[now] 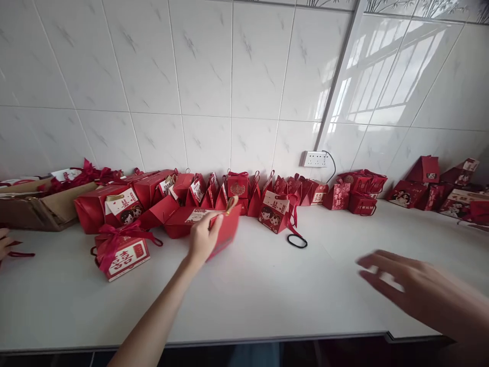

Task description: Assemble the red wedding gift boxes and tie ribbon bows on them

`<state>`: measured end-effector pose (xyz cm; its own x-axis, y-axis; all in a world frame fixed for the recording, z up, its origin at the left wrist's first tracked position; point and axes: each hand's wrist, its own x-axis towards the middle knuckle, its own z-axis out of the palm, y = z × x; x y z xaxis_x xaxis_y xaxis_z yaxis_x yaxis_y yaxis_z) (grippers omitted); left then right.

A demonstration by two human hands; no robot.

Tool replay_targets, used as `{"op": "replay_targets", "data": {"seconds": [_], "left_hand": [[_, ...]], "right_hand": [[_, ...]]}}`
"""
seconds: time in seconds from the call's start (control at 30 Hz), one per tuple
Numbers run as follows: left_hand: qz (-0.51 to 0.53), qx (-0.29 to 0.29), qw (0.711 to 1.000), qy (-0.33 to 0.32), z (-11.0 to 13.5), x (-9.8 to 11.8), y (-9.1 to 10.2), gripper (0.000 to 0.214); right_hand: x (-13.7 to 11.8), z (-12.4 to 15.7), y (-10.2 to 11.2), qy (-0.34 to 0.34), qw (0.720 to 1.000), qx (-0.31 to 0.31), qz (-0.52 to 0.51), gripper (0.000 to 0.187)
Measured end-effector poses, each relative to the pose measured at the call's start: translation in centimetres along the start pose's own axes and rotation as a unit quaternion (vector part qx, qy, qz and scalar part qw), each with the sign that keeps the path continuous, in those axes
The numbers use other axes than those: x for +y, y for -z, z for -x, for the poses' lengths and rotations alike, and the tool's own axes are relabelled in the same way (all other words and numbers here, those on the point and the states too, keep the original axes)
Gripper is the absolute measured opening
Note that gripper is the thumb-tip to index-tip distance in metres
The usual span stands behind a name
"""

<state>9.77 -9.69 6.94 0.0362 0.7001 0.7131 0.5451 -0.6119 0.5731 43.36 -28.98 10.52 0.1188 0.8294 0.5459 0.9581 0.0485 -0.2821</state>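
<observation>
My left hand [205, 235] is closed on a red gift box [227, 230], pinching it near its top, where a gold ribbon loop [231, 204] stands up. The box is slightly blurred, and I cannot tell whether it touches the table. Over the right part of the table is my right hand [401, 280], fingers apart, holding nothing and smeared a little by motion. Left of my left hand sits a small box tied with a crimson ribbon bow [126, 255]. To its right stand a box with two cartoon figures [274, 211] and a black hair tie [297, 241].
Several red gift boxes [237, 186] line the tiled wall. More boxes [431, 188] are stacked at the right. A brown carton [57, 209] with ribbons stands left, near another person's hand [3, 243]. A power socket [314, 159] with a cable is on the wall.
</observation>
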Motion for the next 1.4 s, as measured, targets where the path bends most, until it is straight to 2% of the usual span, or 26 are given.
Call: {"op": "replay_targets", "data": {"seconds": [0.1,0.17,0.23,0.3,0.4,0.5,0.53,0.6,0.63,0.7,0.73,0.77,0.8,0.83,0.9,0.93,0.97,1.0,1.03,1.1,1.13,1.17,1.23,1.3,1.37,1.4], "left_hand": [[0.076,-0.044,0.995,0.039,2.4,4.2,0.1,0.033],[0.170,-0.088,0.978,0.082,3.8,6.5,0.1,0.038],[0.248,-0.136,0.951,0.124,4.9,8.0,-0.1,0.038],[0.293,-0.179,0.927,0.154,5.8,8.6,-0.4,0.036],[0.344,-0.216,0.896,0.181,6.8,8.7,-0.8,0.032],[0.432,-0.268,0.829,0.232,7.4,9.2,-0.6,0.031],[0.469,-0.298,0.794,0.248,7.6,9.5,-0.5,0.034],[0.521,-0.343,0.737,0.262,7.8,10.2,-0.3,0.039],[0.525,-0.350,0.732,0.256,8.0,10.5,-0.4,0.039],[0.489,-0.340,0.767,0.238,8.6,10.8,-0.9,0.034],[0.460,-0.335,0.787,0.238,9.0,10.9,-1.3,0.030],[0.438,-0.343,0.792,0.252,9.6,11.0,-1.8,0.027],[0.433,-0.366,0.776,0.277,10.3,11.1,-2.2,0.026],[0.447,-0.403,0.737,0.307,11.1,11.2,-2.6,0.028],[0.511,-0.480,0.612,0.366,12.6,11.7,-3.1,0.038],[0.544,-0.502,0.551,0.384,13.3,12.1,-3.2,0.043],[0.574,-0.509,0.505,0.395,13.8,12.6,-3.1,0.048],[0.596,-0.502,0.480,0.403,14.2,13.1,-3.0,0.052],[0.610,-0.486,0.472,0.411,14.5,13.6,-2.7,0.054],[0.618,-0.451,0.489,0.419,14.6,14.4,-1.9,0.056],[0.613,-0.435,0.510,0.418,14.5,14.5,-1.4,0.056],[0.601,-0.419,0.541,0.414,14.3,14.5,-1.0,0.055],[0.552,-0.384,0.629,0.390,13.9,14.3,-0.1,0.050],[0.481,-0.352,0.722,0.351,13.6,14.0,0.6,0.041],[0.426,-0.333,0.780,0.316,13.4,13.9,0.8,0.035],[0.415,-0.330,0.791,0.307,13.4,14.0,0.8,0.035]], "right_hand": [[-4.3,-2.3,-2.7,0.027,0.984,-0.149,-0.095,0.031],[-7.4,-3.4,-4.0,0.028,0.962,-0.181,-0.205,0.042],[-9.7,-3.7,-4.8,0.024,0.937,-0.210,-0.277,0.035],[-11.1,-3.3,-5.5,0.023,0.931,-0.219,-0.292,0.027],[-11.7,-1.8,-6.6,0.005,0.935,-0.193,-0.296,0.030],[-11.5,-0.3,-7.6,-0.068,0.921,-0.119,-0.364,0.026],[-11.4,0.1,-7.9,-0.103,0.905,-0.078,-0.405,0.026],[-11.0,0.4,-8.4,-0.177,0.832,-0.019,-0.525,0.031],[-10.7,0.5,-8.5,-0.206,0.787,-0.010,-0.581,0.035],[-10.0,0.4,-8.8,-0.236,0.709,-0.023,-0.664,0.040],[-9.6,0.3,-8.9,-0.235,0.685,-0.031,-0.688,0.041],[-9.3,0.2,-8.9,-0.227,0.670,-0.033,-0.706,0.041],[-9.0,0.1,-9.0,-0.216,0.655,-0.030,-0.723,0.042],[-8.8,0.1,-9.0,-0.205,0.636,-0.032,-0.743,0.042],[-8.6,0.0,-8.9,-0.189,0.609,-0.044,-0.769,0.042],[-8.6,-0.1,-8.8,-0.185,0.603,-0.055,-0.774,0.042],[-8.5,-0.1,-8.7,-0.186,0.605,-0.065,-0.771,0.042],[-8.4,-0.1,-8.6,-0.190,0.615,-0.074,-0.762,0.042],[-8.2,-0.2,-8.3,-0.199,0.631,-0.076,-0.746,0.043],[-7.3,-0.2,-7.3,-0.228,0.672,-0.075,-0.700,0.043],[-6.7,-0.1,-6.6,-0.248,0.692,-0.074,-0.674,0.044],[-6.1,0.0,-5.7,-0.268,0.710,-0.071,-0.647,0.047],[-4.9,0.4,-3.8,-0.290,0.738,-0.068,-0.605,0.055],[-4.4,1.1,-2.2,-0.265,0.772,-0.058,-0.574,0.053],[-4.7,1.9,-1.1,-0.211,0.822,-0.069,-0.524,0.042],[-5.2,2.2,-0.7,-0.183,0.848,-0.086,-0.489,0.036]]}}
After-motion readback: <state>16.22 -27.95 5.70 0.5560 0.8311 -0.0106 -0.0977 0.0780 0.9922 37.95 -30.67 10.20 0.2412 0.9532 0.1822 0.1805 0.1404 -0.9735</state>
